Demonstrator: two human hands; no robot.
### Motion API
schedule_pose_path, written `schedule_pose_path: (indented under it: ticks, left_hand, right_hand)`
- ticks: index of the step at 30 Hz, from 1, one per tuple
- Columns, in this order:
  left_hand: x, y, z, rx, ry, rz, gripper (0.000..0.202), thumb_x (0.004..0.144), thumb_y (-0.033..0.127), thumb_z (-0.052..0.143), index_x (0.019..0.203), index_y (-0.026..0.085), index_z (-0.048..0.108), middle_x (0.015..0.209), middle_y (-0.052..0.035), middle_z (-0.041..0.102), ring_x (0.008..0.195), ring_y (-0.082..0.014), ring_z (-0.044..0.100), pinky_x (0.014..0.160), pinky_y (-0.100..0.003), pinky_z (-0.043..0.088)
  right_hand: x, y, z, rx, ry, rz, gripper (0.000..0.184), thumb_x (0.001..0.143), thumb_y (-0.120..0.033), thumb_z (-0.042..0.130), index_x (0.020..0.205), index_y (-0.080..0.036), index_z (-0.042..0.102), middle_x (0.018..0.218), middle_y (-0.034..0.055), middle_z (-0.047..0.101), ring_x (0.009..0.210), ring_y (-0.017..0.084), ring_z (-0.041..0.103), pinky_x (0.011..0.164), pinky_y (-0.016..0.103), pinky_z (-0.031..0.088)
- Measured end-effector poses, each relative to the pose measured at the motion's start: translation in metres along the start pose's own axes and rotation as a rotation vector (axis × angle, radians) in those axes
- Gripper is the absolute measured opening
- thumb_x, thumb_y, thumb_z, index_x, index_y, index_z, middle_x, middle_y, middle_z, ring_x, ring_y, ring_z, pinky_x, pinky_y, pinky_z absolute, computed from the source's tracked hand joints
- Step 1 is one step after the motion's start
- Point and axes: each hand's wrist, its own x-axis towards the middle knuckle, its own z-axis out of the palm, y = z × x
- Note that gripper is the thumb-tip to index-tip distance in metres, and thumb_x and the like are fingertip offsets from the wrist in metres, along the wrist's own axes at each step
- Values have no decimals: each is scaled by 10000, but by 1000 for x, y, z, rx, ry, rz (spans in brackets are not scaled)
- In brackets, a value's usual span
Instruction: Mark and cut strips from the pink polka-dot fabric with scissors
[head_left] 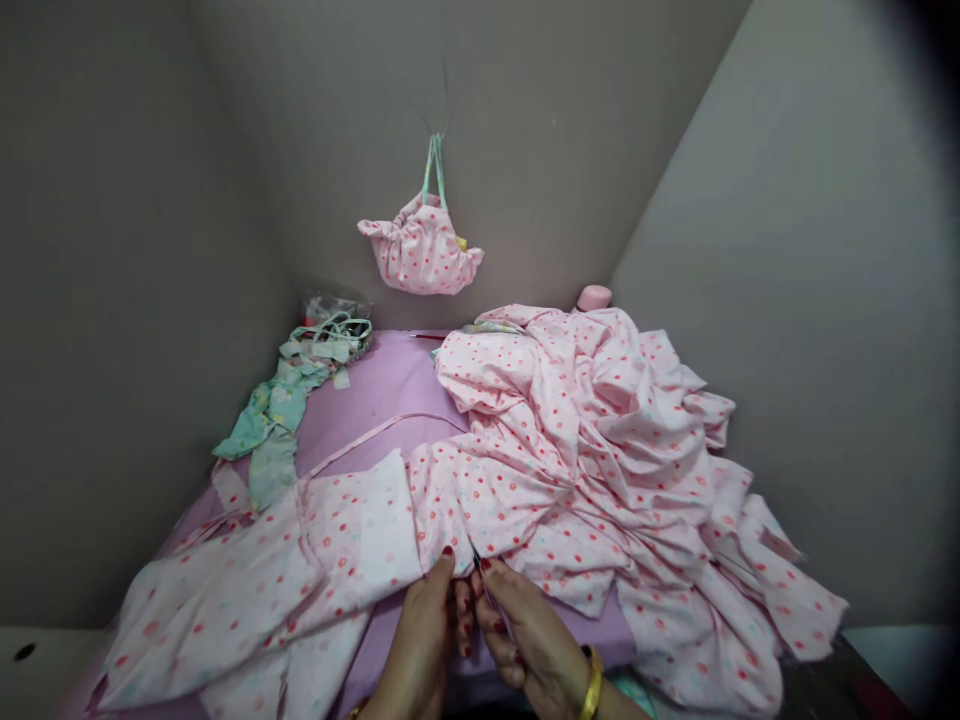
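Note:
White-pink fabric with red dots point(442, 490) lies across the middle in front of me. My left hand point(427, 625) is closed on its near edge, the thumb on top and the fingers beneath. Close beside it, my right hand point(525, 625) grips a thin, dark, pointed tool point(475, 552) between thumb and fingers. The tip of that tool points away from me at the fabric edge; most of its length is hidden in the hand, so its exact kind cannot be made out.
A large heap of the dotted fabric point(600, 420) fills the right side of the purple cloth point(360, 390). Green fabric pieces point(281, 410) lie at the left. From the back wall hangs a dotted pouch point(427, 250). A pink rounded object point(594, 297) stands behind the heap.

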Motion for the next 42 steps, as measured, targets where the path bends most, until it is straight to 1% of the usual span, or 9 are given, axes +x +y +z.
schedule_pose_path:
  ticks: [4, 7, 11, 17, 22, 25, 27, 36, 42]
  left_hand:
    - [2, 1, 1, 23, 19, -8, 547, 518, 698, 599, 498, 168, 470, 353, 49, 401, 318, -57, 316, 383, -207, 198]
    - [2, 1, 2, 32, 27, -20, 533, 544, 682, 592, 484, 168, 465, 345, 54, 385, 316, -53, 307, 380, -207, 191]
    - [3, 2, 1, 17, 42, -20, 550, 471, 692, 626, 471, 162, 479, 340, 51, 398, 314, -56, 313, 371, -210, 186]
    - [4, 1, 2, 28, 42, -8, 566, 426, 707, 637, 427, 176, 443, 324, 53, 385, 296, -48, 292, 356, -216, 188]
    - [3, 0, 1, 49, 38, 46, 467, 568, 622, 626, 502, 188, 466, 355, 49, 418, 316, -69, 319, 356, -225, 201]
    - [2, -1, 0, 64, 40, 60, 422, 644, 572, 600, 506, 197, 463, 362, 47, 420, 315, -80, 315, 356, -235, 218]
    - [2, -2, 0, 71, 35, 69, 415, 658, 556, 596, 499, 194, 472, 368, 44, 420, 325, -83, 320, 361, -235, 231]
    - [1, -1, 0, 102, 25, 43, 505, 586, 657, 591, 455, 193, 440, 341, 53, 381, 312, -65, 299, 357, -220, 211]
    - [-1, 1, 2, 66, 25, 33, 554, 471, 699, 636, 459, 177, 450, 337, 59, 396, 303, -46, 303, 349, -195, 199]
  right_hand:
    - [0, 1, -1, 16, -9, 2, 462, 660, -610, 585, 766, -186, 434, 518, -99, 387, 314, -10, 207, 302, 132, 100]
    - [1, 0, -1, 33, -7, 27, 399, 725, -564, 552, 765, -182, 442, 514, -95, 387, 313, -7, 199, 309, 134, 95]
    - [6, -1, 0, 52, 15, 47, 341, 793, -511, 499, 740, -179, 441, 492, -92, 387, 302, -3, 181, 309, 135, 96]
    - [9, -3, 2, 41, -6, 16, 331, 786, -504, 484, 735, -181, 435, 488, -97, 386, 295, -2, 189, 300, 135, 115]
    - [7, -5, 2, 38, 7, 43, 284, 799, -461, 465, 763, -180, 443, 495, -96, 395, 297, -2, 193, 306, 133, 110]
    - [9, -2, -1, 57, -17, 33, 312, 771, -493, 493, 765, -185, 442, 496, -99, 393, 298, -2, 188, 306, 134, 111]
    - [11, 0, -2, 58, -28, 32, 337, 755, -516, 510, 759, -186, 447, 492, -100, 392, 297, -2, 193, 306, 134, 115]
    - [8, -3, 4, 56, 13, 22, 284, 805, -451, 488, 737, -179, 444, 495, -90, 412, 289, -5, 209, 293, 124, 121]
    - [5, -2, 3, 88, 11, 43, 264, 841, -426, 457, 758, -176, 450, 503, -85, 395, 299, -3, 201, 296, 119, 126]
